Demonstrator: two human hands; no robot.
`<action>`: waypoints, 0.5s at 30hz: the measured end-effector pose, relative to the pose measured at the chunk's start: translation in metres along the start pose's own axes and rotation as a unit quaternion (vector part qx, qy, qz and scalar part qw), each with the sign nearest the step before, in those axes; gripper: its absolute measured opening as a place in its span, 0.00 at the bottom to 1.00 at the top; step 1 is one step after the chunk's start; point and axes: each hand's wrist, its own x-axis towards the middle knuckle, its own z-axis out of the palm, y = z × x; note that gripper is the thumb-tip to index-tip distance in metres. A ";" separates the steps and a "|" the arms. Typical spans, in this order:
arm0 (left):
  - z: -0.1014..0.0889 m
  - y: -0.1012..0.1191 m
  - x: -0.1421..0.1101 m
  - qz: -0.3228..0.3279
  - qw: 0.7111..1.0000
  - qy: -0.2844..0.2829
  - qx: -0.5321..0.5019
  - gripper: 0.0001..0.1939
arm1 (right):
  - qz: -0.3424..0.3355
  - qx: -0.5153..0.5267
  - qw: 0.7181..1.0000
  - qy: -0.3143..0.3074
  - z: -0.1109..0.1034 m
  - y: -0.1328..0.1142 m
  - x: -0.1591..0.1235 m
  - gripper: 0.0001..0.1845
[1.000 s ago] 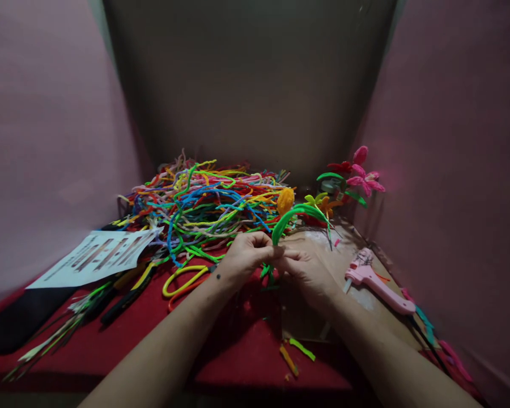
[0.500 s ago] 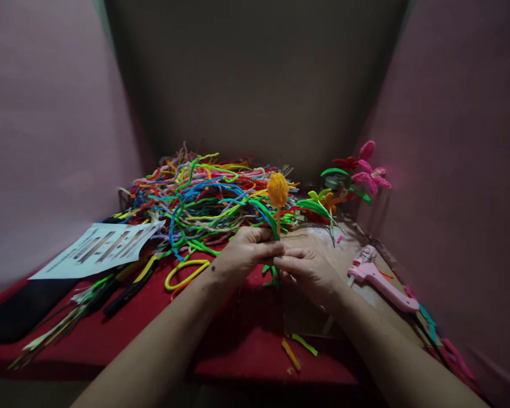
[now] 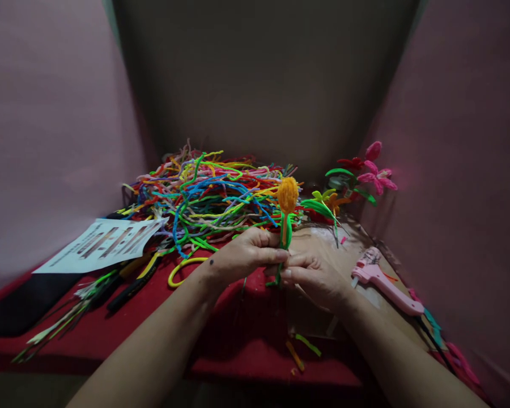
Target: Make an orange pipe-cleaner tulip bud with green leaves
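An orange pipe-cleaner flower (image 3: 288,195) stands upright above my hands, its fuzzy head on an orange stem with a green leaf strip alongside. My left hand (image 3: 255,249) pinches the stem and leaf between thumb and fingers. Just below and to the right, my right hand (image 3: 308,275) is closed on the lower stem, its fingertips touching it from the right. Green ends of the stem stick out beneath the fingers. Part of the stem is hidden behind the fingers.
A heap of coloured pipe cleaners (image 3: 216,192) lies behind my hands. Right, a pink glue gun (image 3: 386,280) rests on cardboard (image 3: 318,238), near finished pink flowers (image 3: 378,177). Left are a printed sheet (image 3: 102,243) and yellow-black pliers (image 3: 136,283). Short scraps (image 3: 308,344) lie in front.
The flower now stands straighter in my hands, with the green leaf strip drawn against its stem. My right hand's fingers have shifted lower along the stem. The whole view has moved slightly.
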 end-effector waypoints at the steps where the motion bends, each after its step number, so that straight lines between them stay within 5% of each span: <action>1: 0.000 -0.001 0.000 0.002 1.000 -0.005 0.002 0.12 | 0.001 0.005 1.000 0.003 0.000 0.001 0.000 0.09; 4: 0.000 -0.005 0.003 -0.005 1.000 0.015 -0.014 0.12 | 0.014 0.031 0.999 0.029 0.002 0.003 0.002 0.09; 9: 0.002 -0.009 0.011 0.029 0.990 0.126 -0.062 0.14 | 0.009 0.093 0.989 0.110 0.005 0.001 0.008 0.09; 15: 0.012 -0.018 0.019 0.049 0.970 0.219 0.098 0.11 | -0.027 0.156 0.959 0.235 0.003 -0.002 0.015 0.08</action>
